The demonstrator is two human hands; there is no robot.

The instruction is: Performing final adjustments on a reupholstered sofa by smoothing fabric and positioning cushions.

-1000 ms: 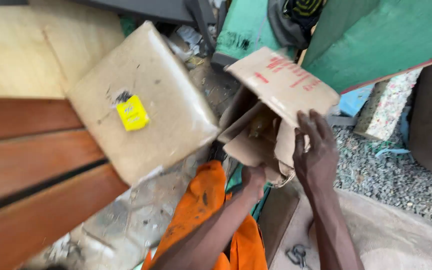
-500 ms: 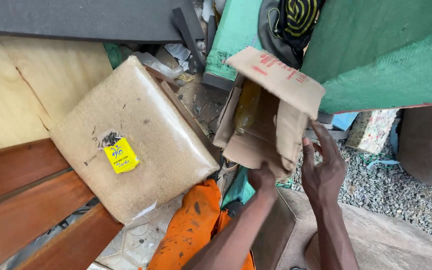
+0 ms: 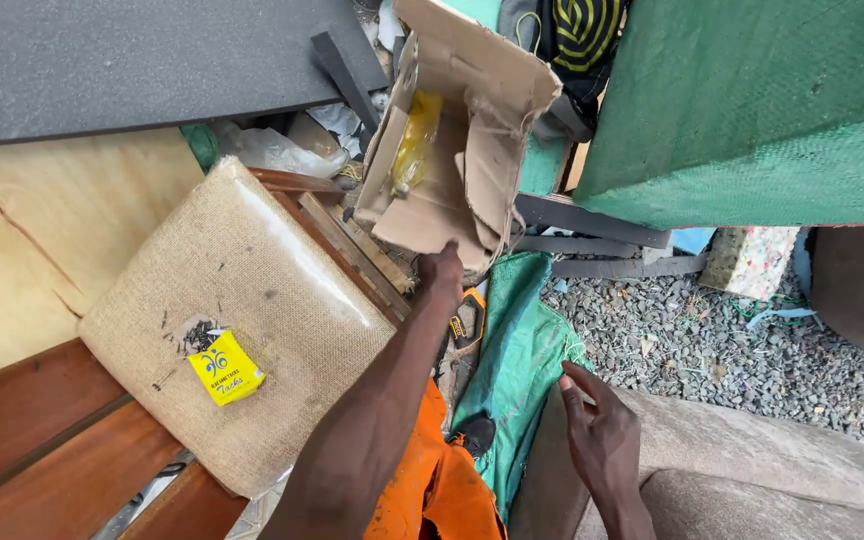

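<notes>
My left hand (image 3: 442, 275) reaches forward and grips the lower edge of a torn, open cardboard box (image 3: 452, 190). The box is tilted up and shows a yellow plastic packet (image 3: 414, 140) inside. My right hand (image 3: 600, 432) hangs lower right with fingers apart, holding nothing, above a grey-brown cushion (image 3: 752, 470). Left of my arm lies a burlap-covered square pad (image 3: 242, 310) with a small yellow box of tacks (image 3: 224, 368) and loose tacks on it.
Orange cloth (image 3: 432, 480) and green fabric (image 3: 517, 350) lie beneath my arms. A green foam block (image 3: 752, 110) stands at upper right, a dark grey board (image 3: 132, 60) at upper left. Wooden slats (image 3: 32, 440), plywood (image 3: 42, 230) and gravel (image 3: 712, 350) surround them.
My right hand has let go of the box and dropped down to the right. My left hand now holds the box alone, farther forward, and the view has shifted.
</notes>
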